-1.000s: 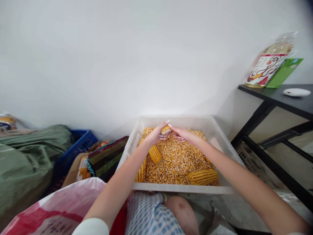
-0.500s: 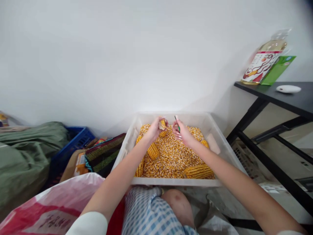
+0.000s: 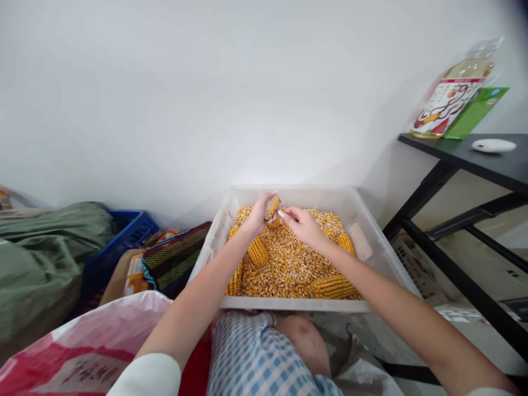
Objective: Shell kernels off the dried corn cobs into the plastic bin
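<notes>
My left hand [image 3: 260, 213] is closed around an ear of corn [image 3: 272, 206], its broken end turned up and partly stripped of kernels. My right hand [image 3: 303, 224] is closed, its fingertips touching the right side of this ear. The thin green-handled tool in its grip is hidden by the fingers from this angle. Both hands are over a translucent plastic bin [image 3: 289, 303] holding a layer of loose corn kernels [image 3: 289, 264]. Several whole ears lie on the kernels, among them one at the front right [image 3: 333, 287] and one at the left [image 3: 258, 252].
To the right, a black table [image 3: 457, 157] bears a bottle [image 3: 451, 99], a green box [image 3: 478, 113] and a white object [image 3: 494, 146]. At left are a blue crate [image 3: 136, 231], a green cloth [image 3: 53, 247], a mesh bag [image 3: 177, 258] and a red-and-white bag [image 3: 94, 341]. A wall stands behind the bin.
My right hand has moved left, from apart to touching the ear in my left hand. The thin green-handled tool seen in it before is now out of sight. The ear has tilted.
</notes>
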`<state>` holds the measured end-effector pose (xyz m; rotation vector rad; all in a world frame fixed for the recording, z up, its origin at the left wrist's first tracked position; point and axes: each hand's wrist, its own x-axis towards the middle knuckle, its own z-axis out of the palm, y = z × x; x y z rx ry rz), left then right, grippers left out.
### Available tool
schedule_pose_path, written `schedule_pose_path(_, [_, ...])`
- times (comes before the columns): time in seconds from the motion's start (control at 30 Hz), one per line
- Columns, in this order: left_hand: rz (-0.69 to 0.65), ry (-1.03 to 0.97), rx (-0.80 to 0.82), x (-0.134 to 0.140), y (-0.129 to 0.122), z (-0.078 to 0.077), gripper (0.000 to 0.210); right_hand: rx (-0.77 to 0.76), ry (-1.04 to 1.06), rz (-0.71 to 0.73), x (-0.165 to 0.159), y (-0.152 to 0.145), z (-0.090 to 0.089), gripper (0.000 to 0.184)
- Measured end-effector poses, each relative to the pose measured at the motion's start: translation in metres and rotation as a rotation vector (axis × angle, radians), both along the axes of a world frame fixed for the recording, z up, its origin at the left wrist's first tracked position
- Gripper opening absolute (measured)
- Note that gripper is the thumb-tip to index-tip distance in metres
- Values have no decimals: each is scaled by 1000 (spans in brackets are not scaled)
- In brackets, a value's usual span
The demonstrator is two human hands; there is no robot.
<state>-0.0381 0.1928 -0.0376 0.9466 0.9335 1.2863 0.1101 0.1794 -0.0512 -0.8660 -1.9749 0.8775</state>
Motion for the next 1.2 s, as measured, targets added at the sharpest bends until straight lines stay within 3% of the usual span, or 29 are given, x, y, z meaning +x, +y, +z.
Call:
schedule_pose_path(0.17, [70, 195, 120, 4, -4, 2, 24, -40, 19, -9, 0, -2, 3, 33])
schedule_pose_path(0.33, [101, 258, 221, 5, -5, 1, 25, -269, 83, 31, -4, -4, 3, 35])
schedule_pose_path(0.43, [125, 256, 214, 5, -4, 0, 26, -337, 108, 57, -5, -5, 4, 34])
schedule_pose_path(0.8, [211, 243, 170, 6, -2, -2, 28, -341, 171, 22, -5, -11, 11, 36])
schedule_pose_path(1.07, [175, 269, 170, 7, -3, -2, 31, -400, 206, 71, -5, -6, 5, 34])
schedule_pose_path(1.2, [164, 309, 206, 6, -3, -3, 31, -519, 238, 147, -2, -4, 4, 33])
